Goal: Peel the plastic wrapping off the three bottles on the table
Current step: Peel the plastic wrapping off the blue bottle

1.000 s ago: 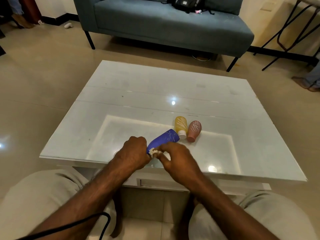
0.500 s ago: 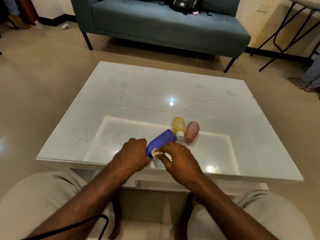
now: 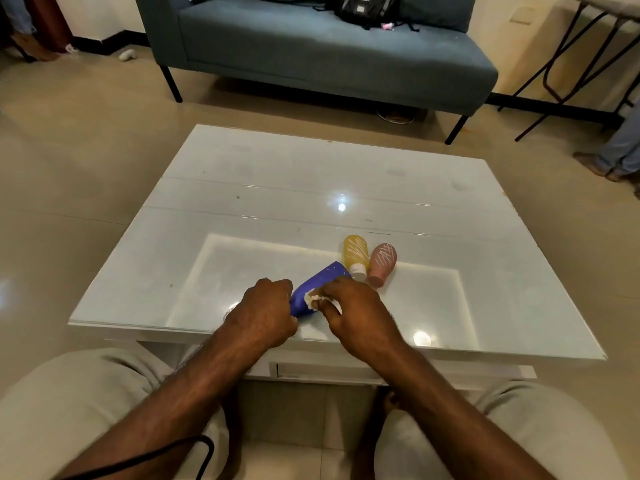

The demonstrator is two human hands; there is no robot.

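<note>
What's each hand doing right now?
Left hand: closed around the blue bottle.
Right hand: fingers pinching the whitish wrapping at that bottle.

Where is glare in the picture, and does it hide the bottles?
Head view: bright lamp reflections lie on the glossy table, one behind the yellow bottle, one near the front edge at right; none covers the bottles; straight edges bow slightly from the wide lens.

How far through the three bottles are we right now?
No bottle looks finished. In hand: the left hand holds the blue bottle while the right hand picks at a whitish scrap of wrapping near its lower end. Left: the yellow bottle and pink bottle lie untouched on the table; their wrap isn't discernible.
</note>
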